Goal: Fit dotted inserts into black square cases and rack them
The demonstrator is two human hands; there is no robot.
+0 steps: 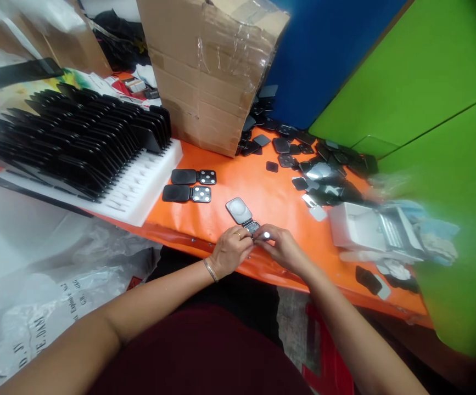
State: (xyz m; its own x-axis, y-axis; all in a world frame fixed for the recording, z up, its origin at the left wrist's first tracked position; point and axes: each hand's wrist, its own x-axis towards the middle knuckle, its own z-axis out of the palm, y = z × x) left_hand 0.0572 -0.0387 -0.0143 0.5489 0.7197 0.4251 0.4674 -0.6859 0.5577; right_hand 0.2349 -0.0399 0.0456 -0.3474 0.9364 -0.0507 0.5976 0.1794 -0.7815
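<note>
A hinged black two-plate piece (240,210) lies unfolded near the table's front edge, its larger plate pointing away from me. My left hand (231,251), with a ring and a bracelet, pinches the nearer, smaller plate. From the other side, my right hand (281,246) is closed at that same plate; a bright round white spot shows at its fingers, but what it holds is unclear. Fingers partly cover the small plate. To the left, two similar unfolded pieces, an upper one (185,176) and a lower one (177,193), show pale round dots on their small plates.
A white foam tray (151,189) holds rows of upright black plates (85,137) at left. A cardboard box (205,77) stands behind. Loose black plates (281,145) are scattered at the back right, with a white box (351,227) nearer on the orange table (229,181).
</note>
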